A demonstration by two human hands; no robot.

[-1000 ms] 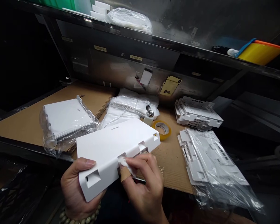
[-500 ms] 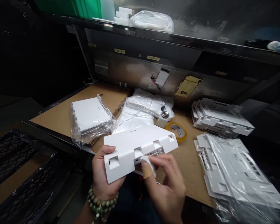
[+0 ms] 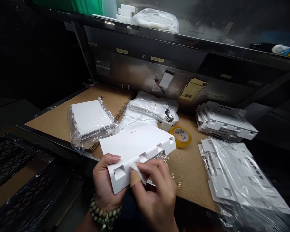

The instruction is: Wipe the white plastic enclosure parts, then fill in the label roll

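My left hand grips a white plastic housing by its near left end, thumb on the top face. The housing is tilted, its notched edge toward me. In my right hand a small white cloth is pinched between thumb and fingers and pressed against that notched side. A tan bandage wraps the right thumb. Just beyond the housing stand a white pump bottle with its metal lid up and a roll of yellow tape.
On the left, a bagged stack of white housings lies on cardboard. More housings are stacked at right, with bagged ones nearer. Bundled plastic bags lie behind. A metal shelf spans above; a black crate is lower left.
My right hand and the cloth have moved left along the housing's notched side, toward my left hand. The housing's far end has shifted left in view. My left hand keeps its hold.
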